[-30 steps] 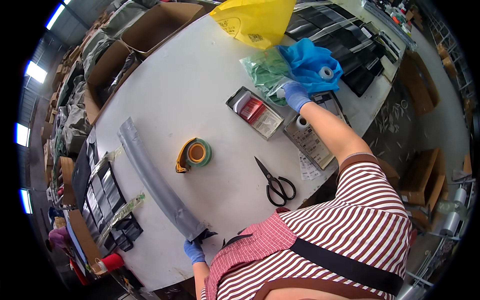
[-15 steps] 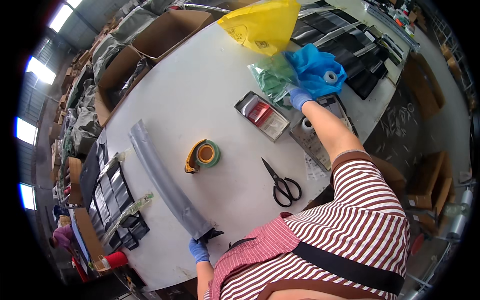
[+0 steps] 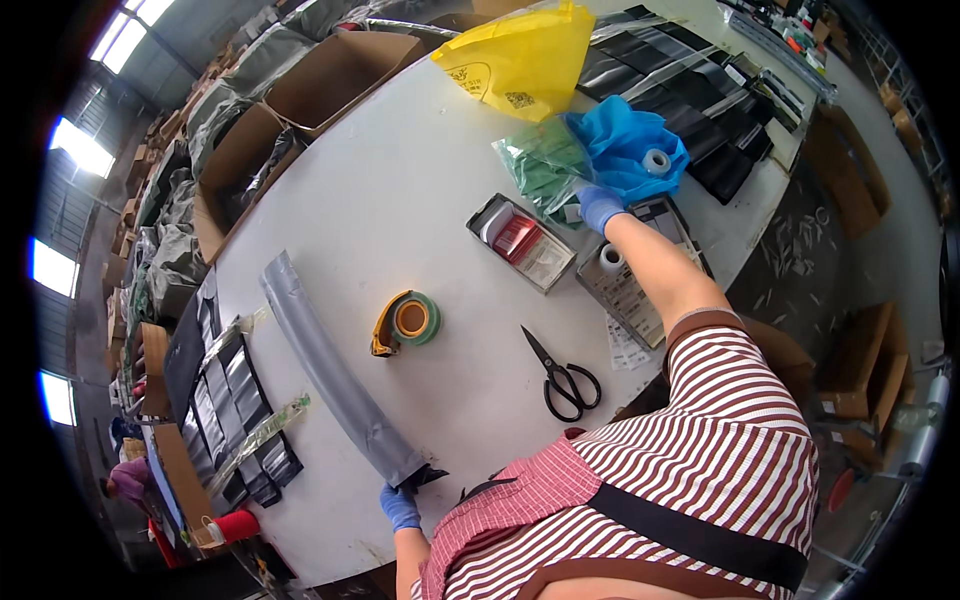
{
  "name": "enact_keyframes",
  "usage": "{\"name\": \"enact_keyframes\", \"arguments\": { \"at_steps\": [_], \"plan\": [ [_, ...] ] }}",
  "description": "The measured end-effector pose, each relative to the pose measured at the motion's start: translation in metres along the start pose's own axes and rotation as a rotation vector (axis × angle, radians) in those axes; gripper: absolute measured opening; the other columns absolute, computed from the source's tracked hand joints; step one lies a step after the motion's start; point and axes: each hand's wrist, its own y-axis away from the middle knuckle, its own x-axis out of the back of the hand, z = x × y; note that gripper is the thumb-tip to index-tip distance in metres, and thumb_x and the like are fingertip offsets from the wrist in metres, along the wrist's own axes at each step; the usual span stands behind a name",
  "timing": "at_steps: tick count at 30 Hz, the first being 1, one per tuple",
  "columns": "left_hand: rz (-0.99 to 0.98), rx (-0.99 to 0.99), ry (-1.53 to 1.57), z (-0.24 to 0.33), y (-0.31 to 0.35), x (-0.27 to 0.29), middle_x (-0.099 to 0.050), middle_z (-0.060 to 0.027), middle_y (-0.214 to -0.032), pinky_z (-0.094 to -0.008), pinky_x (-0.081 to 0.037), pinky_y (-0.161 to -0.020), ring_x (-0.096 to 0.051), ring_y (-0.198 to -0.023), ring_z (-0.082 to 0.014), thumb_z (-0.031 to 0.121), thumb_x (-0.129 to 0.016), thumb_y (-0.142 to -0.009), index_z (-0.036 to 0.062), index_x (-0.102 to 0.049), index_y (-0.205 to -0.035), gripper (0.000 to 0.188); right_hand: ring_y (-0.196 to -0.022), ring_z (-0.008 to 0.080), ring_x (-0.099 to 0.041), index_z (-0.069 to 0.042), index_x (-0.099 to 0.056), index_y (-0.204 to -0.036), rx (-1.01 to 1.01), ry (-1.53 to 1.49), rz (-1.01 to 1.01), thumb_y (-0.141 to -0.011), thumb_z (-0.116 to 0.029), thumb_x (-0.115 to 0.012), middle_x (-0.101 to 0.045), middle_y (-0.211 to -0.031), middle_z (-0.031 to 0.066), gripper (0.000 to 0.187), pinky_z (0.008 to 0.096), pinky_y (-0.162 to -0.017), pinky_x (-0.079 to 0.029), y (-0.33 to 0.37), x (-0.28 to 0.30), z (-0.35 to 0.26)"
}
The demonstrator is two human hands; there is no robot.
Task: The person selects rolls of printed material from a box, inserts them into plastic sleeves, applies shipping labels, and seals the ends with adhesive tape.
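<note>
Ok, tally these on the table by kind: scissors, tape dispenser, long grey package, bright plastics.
Scissors: 1
Tape dispenser: 1
Grey package, at the left hand: 1
Bright plastics: 3 (yellow bag, green bundle, blue plastic)
Total: 6

Inspector: Camera mounting position?
Clerk: Left fisheye of a side-by-side pair, head-worn; output upright, unmirrored.
Inspector: View facing?
Clerk: Down over the surface [image 3: 475,365], which spans the middle of the frame.
Inspector: Range?
Clerk: Close. The wearer's striped sleeve [image 3: 740,365] shows large at lower right; windows [image 3: 82,146] lie far off at the left, and straight edges bend toward the rim.
</note>
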Motion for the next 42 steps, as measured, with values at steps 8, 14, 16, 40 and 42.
{"name": "enact_keyframes", "arguments": {
  "at_steps": [8,14,16,40,42],
  "plan": [
    [-0.025,-0.015,0.026,0.019,0.0,-0.007,-0.062,-0.0056,-0.062,-0.0304,-0.041,-0.052,-0.054,-0.054,-0.0131,0.038,-0.065,-0.092,-0.0024,-0.065,-0.081,0.042,-0.102,0.0338,-0.065,-0.009,-0.068,-0.104,-0.127,0.03,0.116,-0.089,-0.016,-0.055,-0.066,-0.111,0.0185,0.021,0.0428,-0.087,-0.052,-0.019,-0.012,0.004],
    [-0.021,0.085,-0.178,0.01,0.019,0.021,-0.068,-0.0097,-0.067,-0.0316,-0.049,-0.054,-0.063,-0.059,-0.0153,0.042,-0.062,-0.091,0.001,-0.072,-0.095,0.043,-0.09,0.0372,-0.062,-0.007,-0.067,-0.082,0.38,0.192,0.298,-0.077,-0.031,-0.067,-0.064,-0.092,0.0198,0.024,0.0468,-0.076,-0.048,0.018,0.011,-0.027],
    [-0.031,-0.104,-0.366,0.02,0.009,0.017,-0.069,-0.016,-0.073,-0.0373,-0.05,-0.061,-0.066,-0.065,-0.0204,0.033,-0.061,-0.089,0.0011,-0.071,-0.094,0.033,-0.081,0.0378,-0.062,-0.001,-0.063,-0.088,0.483,-0.182,0.389,-0.078,-0.02,-0.069,-0.064,-0.086,0.0194,0.023,0.0435,-0.073,-0.049,0.054,0.038,-0.009],
    [0.043,-1.083,-0.355,0.071,0.004,0.06,-0.062,-0.0109,-0.084,-0.0428,-0.048,-0.071,-0.059,-0.079,-0.0323,0.014,-0.07,-0.077,0.0095,-0.06,-0.088,0.015,-0.054,0.0108,-0.053,-0.004,-0.065,-0.095,-0.076,-1.298,-0.567,-0.094,-0.025,-0.057,-0.062,-0.072,0.0038,0.023,0.0271,-0.049,-0.045,0.424,-0.111,-0.422],
    [0.035,-1.129,-0.348,0.067,0.005,0.058,-0.062,-0.0108,-0.084,-0.0426,-0.048,-0.071,-0.059,-0.079,-0.032,0.014,-0.07,-0.077,0.0098,-0.06,-0.087,0.015,-0.061,0.0148,-0.059,-0.002,-0.067,-0.092,-0.024,-1.248,-0.325,-0.09,-0.017,-0.058,-0.066,-0.075,0.0081,0.018,0.0291,-0.057,-0.048,0.423,-0.117,-0.423]
  ]
}}
